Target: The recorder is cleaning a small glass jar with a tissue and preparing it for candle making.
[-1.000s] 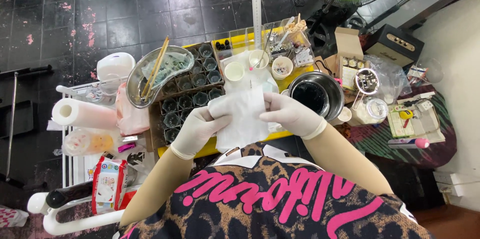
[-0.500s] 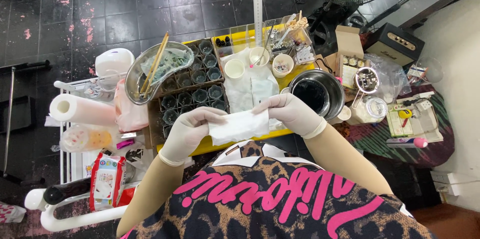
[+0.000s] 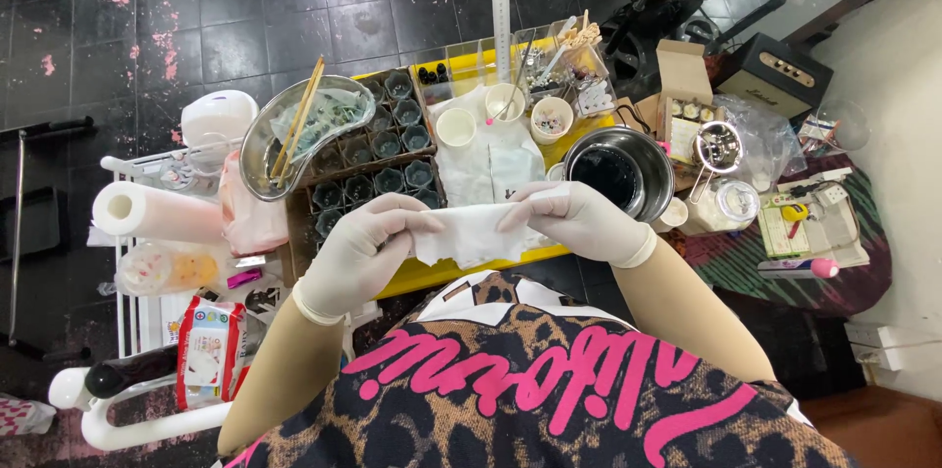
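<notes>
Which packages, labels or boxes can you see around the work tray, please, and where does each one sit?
Wipes packet: lower left on the white rack, soft pouch, red and white.
Cardboard box: right of the tray, open flap, brown.
Paper roll: left rack, white cylinder.
Printed sheet: far right table, green and white.

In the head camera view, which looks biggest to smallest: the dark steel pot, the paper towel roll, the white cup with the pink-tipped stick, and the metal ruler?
1. Paper towel roll and steel pot: look alike in size, so unranked.
3. Metal ruler: long but very narrow.
4. White cup.
</notes>
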